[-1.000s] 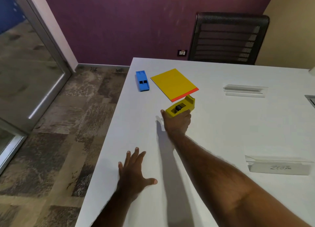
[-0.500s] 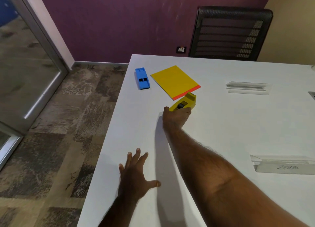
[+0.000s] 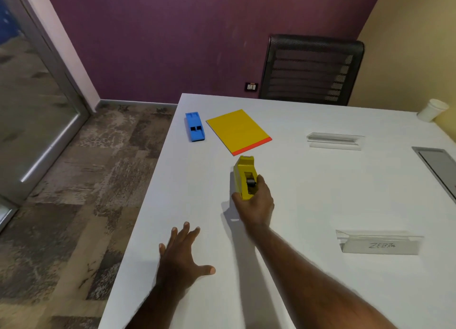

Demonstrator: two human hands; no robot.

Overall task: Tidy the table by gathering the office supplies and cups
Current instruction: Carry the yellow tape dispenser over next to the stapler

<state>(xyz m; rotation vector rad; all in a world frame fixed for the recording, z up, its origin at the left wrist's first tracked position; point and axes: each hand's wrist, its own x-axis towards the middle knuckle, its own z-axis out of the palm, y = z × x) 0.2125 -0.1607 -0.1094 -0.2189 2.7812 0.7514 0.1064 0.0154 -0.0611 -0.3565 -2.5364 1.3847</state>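
Observation:
My right hand [image 3: 255, 204] grips the near end of a yellow tape dispenser [image 3: 244, 175], which points away from me, just short of a yellow pad with a red edge [image 3: 238, 130]. A blue dispenser-like holder [image 3: 194, 126] lies left of the pad near the table's left edge. A white paper cup [image 3: 432, 110] stands at the far right of the table. My left hand [image 3: 182, 254] rests flat on the white table [image 3: 308, 193] near its left edge, fingers spread.
Two clear acrylic name stands sit on the table, one at the far right [image 3: 335, 140] and one nearer, marked with writing [image 3: 378, 242]. A grey inset panel [image 3: 438, 163] is at the right edge. A black mesh chair [image 3: 311, 69] stands behind the table.
The yellow tape dispenser has turned in my right hand from lying slantwise to pointing straight away, and sits a little nearer to me. My left hand has stayed put.

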